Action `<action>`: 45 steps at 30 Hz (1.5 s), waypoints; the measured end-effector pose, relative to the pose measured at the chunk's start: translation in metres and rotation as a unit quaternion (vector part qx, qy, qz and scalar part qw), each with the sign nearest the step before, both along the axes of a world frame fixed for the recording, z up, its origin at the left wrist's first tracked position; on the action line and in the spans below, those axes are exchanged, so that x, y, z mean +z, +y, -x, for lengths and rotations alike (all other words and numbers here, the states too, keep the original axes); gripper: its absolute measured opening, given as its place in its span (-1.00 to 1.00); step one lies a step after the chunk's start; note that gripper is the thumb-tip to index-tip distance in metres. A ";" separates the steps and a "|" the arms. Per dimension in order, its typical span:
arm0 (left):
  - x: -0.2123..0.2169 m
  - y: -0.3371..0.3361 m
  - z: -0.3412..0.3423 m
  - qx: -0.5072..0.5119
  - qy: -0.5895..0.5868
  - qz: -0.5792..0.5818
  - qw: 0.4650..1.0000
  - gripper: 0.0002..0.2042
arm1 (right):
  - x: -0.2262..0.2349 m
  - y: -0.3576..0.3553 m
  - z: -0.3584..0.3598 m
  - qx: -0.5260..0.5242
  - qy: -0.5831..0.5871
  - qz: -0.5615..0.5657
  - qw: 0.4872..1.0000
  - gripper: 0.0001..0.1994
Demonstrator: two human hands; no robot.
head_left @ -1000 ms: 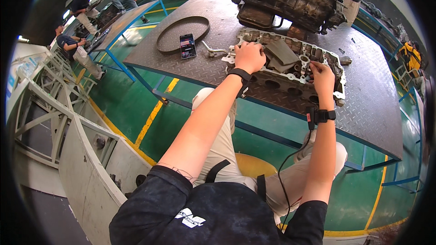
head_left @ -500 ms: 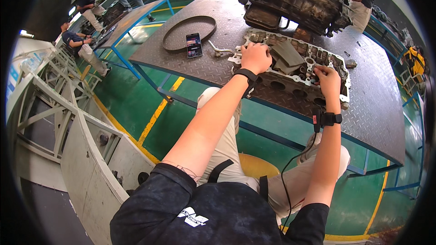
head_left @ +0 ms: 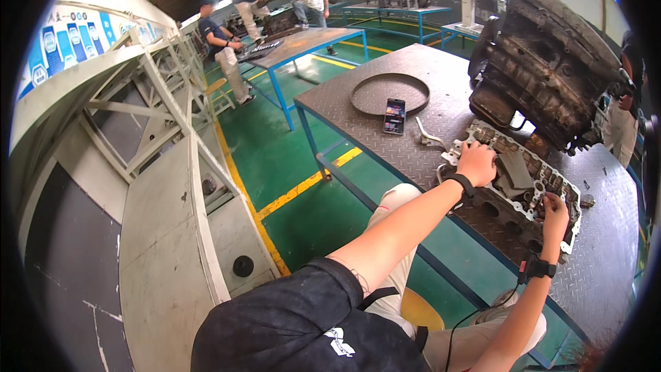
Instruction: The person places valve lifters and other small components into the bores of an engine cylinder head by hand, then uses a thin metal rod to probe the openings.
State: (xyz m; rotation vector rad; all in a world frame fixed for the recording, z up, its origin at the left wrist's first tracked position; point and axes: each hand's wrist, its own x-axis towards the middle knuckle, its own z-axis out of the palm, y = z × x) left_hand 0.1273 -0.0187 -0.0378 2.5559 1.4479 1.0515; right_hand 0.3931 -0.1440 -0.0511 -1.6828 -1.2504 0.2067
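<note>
Your left hand [head_left: 476, 162] rests on the near end of the cylinder head [head_left: 513, 189] — the flat grey metal part full of holes and small pieces. Your fingers are curled down over its top edge, gripping the metal. A dark band sits on that wrist.

Your right hand [head_left: 554, 210] is at the other end of the same part. Its fingers are bent and pinched close around something small on top, but it is too tiny to tell what. There is a black band on this wrist too, and a thin black wire hangs down from it.

The cylinder head lies flat on the big metal table [head_left: 441, 103] with the bumpy top, close to the edge nearest you. It sits just in front of the big dark engine block [head_left: 544, 62], which stands tilted behind it.

Farther back on the table lies a phone [head_left: 394, 116], right beside a large flat ring [head_left: 389, 93]. A small bent metal tool [head_left: 428, 136] lies between the phone and your left hand.

Your knees are tucked under the table edge, above the green floor [head_left: 275, 145] with yellow lines. Far away, three other people [head_left: 268, 0] stand around another table [head_left: 310, 41] with blue legs.
</note>
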 end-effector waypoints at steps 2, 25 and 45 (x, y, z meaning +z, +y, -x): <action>0.003 0.000 -0.003 0.001 0.003 -0.010 1.000 -0.79 | -0.001 0.004 -0.002 -0.007 0.021 -0.020 1.000 -0.77; -0.015 0.027 -0.013 -0.015 0.070 -0.019 0.997 -0.72 | 0.011 -0.017 0.035 -0.102 -0.077 -0.031 0.991 -0.81; 0.002 0.005 -0.013 -0.016 0.075 -0.005 0.997 -0.80 | 0.023 -0.023 0.037 -0.052 -0.070 0.024 0.996 -0.81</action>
